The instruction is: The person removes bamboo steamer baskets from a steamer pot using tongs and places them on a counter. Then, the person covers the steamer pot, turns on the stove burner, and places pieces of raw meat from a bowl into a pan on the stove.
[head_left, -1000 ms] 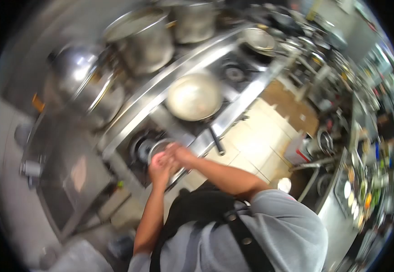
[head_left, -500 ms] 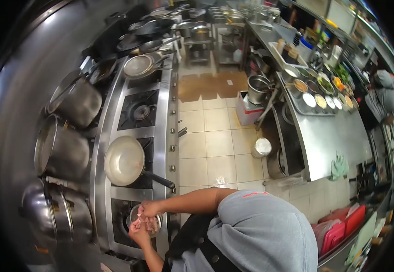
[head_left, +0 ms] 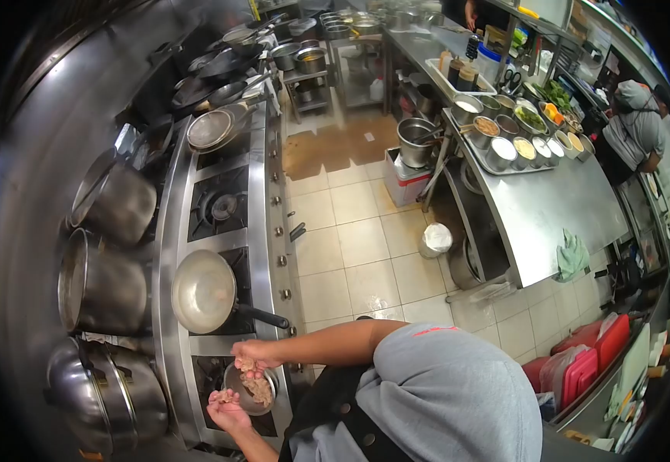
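Note:
My right hand (head_left: 256, 354) is above a round metal bowl (head_left: 267, 406) at the near end of the stove, its fingers closed on pinkish-brown pieces that look like meat (head_left: 247, 365). More of the meat (head_left: 257, 389) shows just below it, over or in the bowl. Left of the bowl's rim, my left hand (head_left: 229, 414) is palm up with fingers curled around a small clump of the same meat (head_left: 225, 396). A wide pale frying pan (head_left: 204, 291) with a black handle sits on the neighbouring burner.
Large metal pots (head_left: 111, 281) line the wall side of the stove (head_left: 261, 192). Across the tiled floor is a steel counter (head_left: 550, 208) with several ingredient containers and a green cloth (head_left: 572, 256). A white tub (head_left: 436, 240) stands on the floor. Another person (head_left: 634, 138) is at the far right.
My hands were together over the bowl and have come apart. The left one moved outward to the left with a clump of meat. The view has shifted slightly.

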Action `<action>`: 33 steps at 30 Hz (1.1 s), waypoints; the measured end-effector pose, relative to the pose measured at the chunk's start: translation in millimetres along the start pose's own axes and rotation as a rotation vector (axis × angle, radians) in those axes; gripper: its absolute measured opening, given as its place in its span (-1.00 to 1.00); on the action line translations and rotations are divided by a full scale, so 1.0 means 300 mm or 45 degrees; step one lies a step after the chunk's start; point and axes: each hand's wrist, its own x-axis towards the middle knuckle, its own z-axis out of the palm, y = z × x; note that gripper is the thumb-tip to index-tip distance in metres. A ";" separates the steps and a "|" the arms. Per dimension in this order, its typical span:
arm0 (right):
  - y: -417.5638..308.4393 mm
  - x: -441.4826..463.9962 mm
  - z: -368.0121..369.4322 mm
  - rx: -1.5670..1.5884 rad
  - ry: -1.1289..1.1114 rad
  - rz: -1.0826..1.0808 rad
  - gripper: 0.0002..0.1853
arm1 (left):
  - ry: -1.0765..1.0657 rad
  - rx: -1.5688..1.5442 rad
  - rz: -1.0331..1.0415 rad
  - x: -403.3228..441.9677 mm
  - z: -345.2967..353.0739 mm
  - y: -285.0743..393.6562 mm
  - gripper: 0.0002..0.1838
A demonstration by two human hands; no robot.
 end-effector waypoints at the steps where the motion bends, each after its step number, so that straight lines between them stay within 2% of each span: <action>1: -0.010 -0.007 0.006 -0.004 -0.004 0.005 -0.79 | -0.085 -0.101 -0.086 0.004 -0.029 0.006 -0.83; 3: -0.021 -0.015 0.019 -0.036 0.058 0.023 -0.66 | -0.043 -0.143 -0.113 0.032 -0.102 -0.019 -0.84; 5: -0.034 0.002 -0.010 -0.046 -0.038 0.064 -0.73 | 0.016 -0.194 -0.133 0.041 -0.144 -0.057 -0.84; 7: -0.020 0.039 -0.030 -0.076 -0.160 -0.070 -0.79 | -0.051 -0.131 -0.075 0.015 -0.155 -0.077 -0.84; 8: -0.041 0.009 -0.013 -0.068 -0.127 -0.087 -0.80 | -0.038 -0.153 -0.090 0.003 -0.151 -0.091 -0.82; 9: -0.072 -0.031 0.000 -0.063 -0.110 -0.086 -0.79 | -0.004 -0.175 -0.091 -0.017 -0.123 -0.081 -0.79; 11: -0.090 -0.029 -0.032 -0.038 -0.284 -0.085 -0.77 | 0.173 -0.152 -0.070 -0.070 -0.069 -0.069 -0.75; 13: -0.147 -0.059 0.004 -0.282 -0.030 -0.059 -0.82 | 0.122 -0.226 -0.063 -0.092 -0.119 -0.077 -0.76; 14: -0.168 -0.052 -0.003 -0.357 0.018 -0.046 -0.84 | 0.206 -0.248 -0.028 -0.117 -0.143 -0.068 -0.76; 17: -0.257 0.038 -0.090 -0.456 0.130 -0.076 -0.87 | 0.229 -0.293 -0.060 -0.153 -0.175 -0.057 -0.80; 19: -0.328 0.120 -0.133 -0.728 0.236 -0.312 -0.88 | 0.308 -0.355 -0.101 -0.190 -0.183 -0.043 -0.86; 21: -0.411 0.183 -0.137 -1.322 0.372 -0.489 -0.86 | 0.353 -0.337 -0.027 -0.213 -0.204 -0.052 -0.83; 22: -0.444 0.226 -0.158 -1.331 0.351 -0.482 -0.86 | 0.370 -0.204 0.040 -0.224 -0.214 -0.058 -0.82; 24: -0.495 0.317 -0.198 -2.015 0.407 -0.962 -0.83 | 0.405 -0.075 0.118 -0.247 -0.212 -0.056 -0.81; 25: -0.520 0.363 -0.220 -2.019 0.379 -0.962 -0.83 | 0.444 -0.031 0.087 -0.266 -0.183 -0.047 -0.81; 27: -0.549 0.425 -0.224 -2.358 0.301 -0.718 -0.77 | 0.501 0.005 0.062 -0.291 -0.175 -0.036 -0.81; 28: -0.556 0.439 -0.211 -2.469 0.419 -0.544 -0.77 | 0.507 0.044 0.003 -0.304 -0.182 -0.037 -0.82; 29: -0.555 0.450 -0.202 -2.475 0.398 -0.540 -0.77 | 0.513 0.083 -0.059 -0.319 -0.191 -0.040 -0.82; 31: -0.570 0.485 -0.232 -2.808 0.399 -0.356 -0.79 | 0.536 0.055 -0.048 -0.337 -0.234 -0.066 -0.84; 33: -0.573 0.509 -0.261 -2.846 0.390 -0.319 -0.82 | 0.585 0.094 -0.038 -0.359 -0.253 -0.071 -0.86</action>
